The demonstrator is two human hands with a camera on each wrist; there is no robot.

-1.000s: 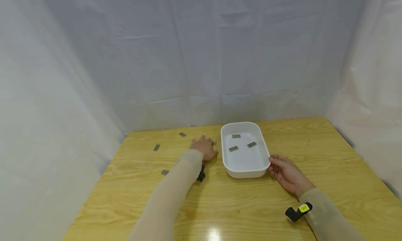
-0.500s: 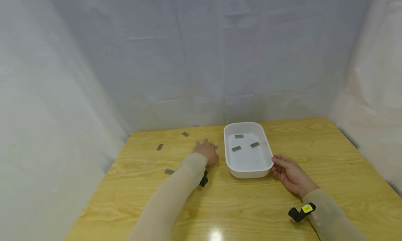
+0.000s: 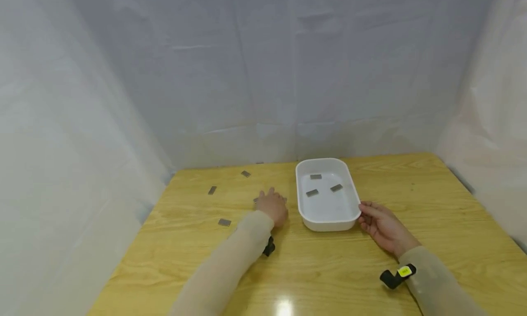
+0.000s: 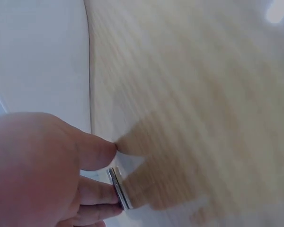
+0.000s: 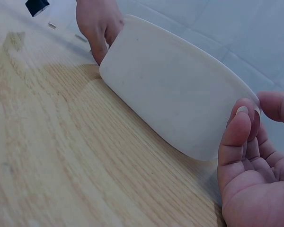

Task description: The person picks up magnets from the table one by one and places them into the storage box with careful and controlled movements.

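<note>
My left hand (image 3: pixel 271 207) reaches palm-down to the table, just left of a white plastic tub (image 3: pixel 329 226). In the left wrist view, its fingertips touch a small, thin grey metal piece (image 4: pixel 119 189) on the wood, while the thumb (image 4: pixel 99 150) lies apart from it. My right hand (image 3: pixel 383 227) pinches the tub's near right corner at the rim, thumb above and fingers outside. Inside the tub lie three flat grey rectangular pieces (image 3: pixel 312 193). Another piece (image 3: pixel 255 200) shows partly at the left side of my left hand.
More loose grey pieces lie on the wooden table (image 3: pixel 321 270): one at the left (image 3: pixel 224 222), one farther back (image 3: pixel 212 190), one near the back edge (image 3: pixel 245 174). White sheeting (image 3: pixel 263 78) hangs behind the table and along both sides.
My left hand has slid toward me along the tub's left side, and the grey piece at its fingers has come nearer too. The right hand keeps its hold on the tub.
</note>
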